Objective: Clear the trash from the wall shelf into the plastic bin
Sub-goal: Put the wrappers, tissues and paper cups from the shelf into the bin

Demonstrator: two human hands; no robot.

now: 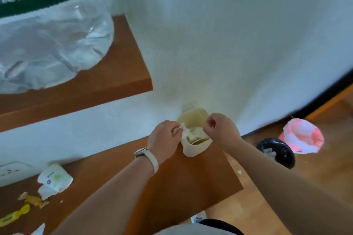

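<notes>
An open cream takeaway box (192, 149) with scraps inside sits at the far right end of the lower wooden wall shelf (191, 177), against the white wall. My left hand (164, 137), with a watch on its wrist, pinches a white scrap at the box's left rim. My right hand (219, 128) has curled fingers pinching at the box's right side by a thin wooden stick (197, 112). On the shelf's left end lie a white printed wrapper (54, 179) and yellow candy wrappers (17, 213). The black-lined bin (276, 151) stands on the floor to the right.
A large clear water jug (47, 30) fills the upper shelf (122, 74) at top left. A pink and white bag (301, 136) lies on the wooden floor beside the bin. A wall socket (11, 170) sits at the left edge.
</notes>
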